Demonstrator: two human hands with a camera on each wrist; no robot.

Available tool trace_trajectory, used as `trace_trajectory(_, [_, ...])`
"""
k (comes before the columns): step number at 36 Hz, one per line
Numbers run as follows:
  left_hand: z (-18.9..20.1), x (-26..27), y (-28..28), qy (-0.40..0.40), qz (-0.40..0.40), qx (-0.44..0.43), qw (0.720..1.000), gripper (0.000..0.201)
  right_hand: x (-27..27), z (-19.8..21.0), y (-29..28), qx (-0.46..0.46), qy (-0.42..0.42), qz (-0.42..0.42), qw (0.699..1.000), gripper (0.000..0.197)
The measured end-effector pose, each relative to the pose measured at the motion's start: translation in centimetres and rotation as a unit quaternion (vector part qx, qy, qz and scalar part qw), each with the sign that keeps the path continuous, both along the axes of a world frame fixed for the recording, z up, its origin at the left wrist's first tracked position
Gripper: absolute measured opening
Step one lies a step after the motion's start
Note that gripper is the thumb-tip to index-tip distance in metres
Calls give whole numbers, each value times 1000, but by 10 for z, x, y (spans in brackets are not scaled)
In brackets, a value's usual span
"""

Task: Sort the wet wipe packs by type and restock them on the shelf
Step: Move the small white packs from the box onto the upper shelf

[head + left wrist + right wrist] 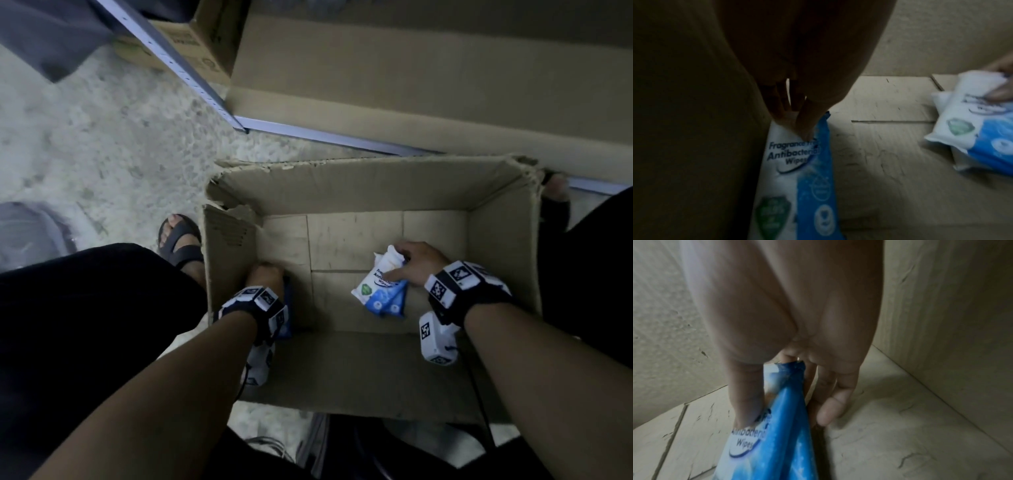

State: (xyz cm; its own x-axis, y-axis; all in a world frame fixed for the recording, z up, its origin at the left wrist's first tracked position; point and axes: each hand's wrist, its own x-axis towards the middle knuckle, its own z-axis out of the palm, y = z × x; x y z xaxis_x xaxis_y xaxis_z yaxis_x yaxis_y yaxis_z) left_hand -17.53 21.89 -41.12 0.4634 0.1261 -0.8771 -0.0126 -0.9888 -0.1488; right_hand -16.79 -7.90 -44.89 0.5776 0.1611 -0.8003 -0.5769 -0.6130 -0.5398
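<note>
An open cardboard box [359,186] stands on the floor between my feet, and both hands reach into it. My left hand [265,275] is by the box's left wall. Its fingertips [797,125] pinch the top edge of a white and blue antibacterial wipe pack [795,178]; only a blue sliver of that pack [287,301] shows in the head view. My right hand [412,263] grips a small bunch of the same white and blue packs [378,289] near the box's middle right. The thumb lies on one side and the fingers [830,410] on the other side of these packs [760,443].
Behind the box runs the low shelf's metal rail [329,135], with a cardboard sheet [428,78] on the shelf and a slanted metal upright [178,65]. A smaller carton [202,44] stands at the back left. My sandalled foot [180,240] is left of the box. Concrete floor [85,144] lies left.
</note>
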Motion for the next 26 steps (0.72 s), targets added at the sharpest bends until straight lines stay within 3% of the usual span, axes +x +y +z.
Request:
trace_trajectory(4, [-7, -7, 5, 3, -52, -13, 999, 35, 1, 5, 0, 2, 17, 16, 1000, 42])
trace_trajectory(11, [3, -8, 6, 15, -103, -27, 994, 57, -1, 17, -1, -14, 10, 35, 999, 47])
trace_trajectory(15, [25, -8, 8, -28, -53, -87, 994, 47, 3, 40, 3, -20, -15, 38, 999, 48])
trace_trajectory(20, [60, 5, 0, -58, 23, -155, 986, 49, 8, 79, 8, -10, -63, 37, 997, 42])
trace_trajectory(26, [115, 28, -16, -132, 52, -224, 964, 42, 29, 142, 9, 5, -116, 90, 989, 35])
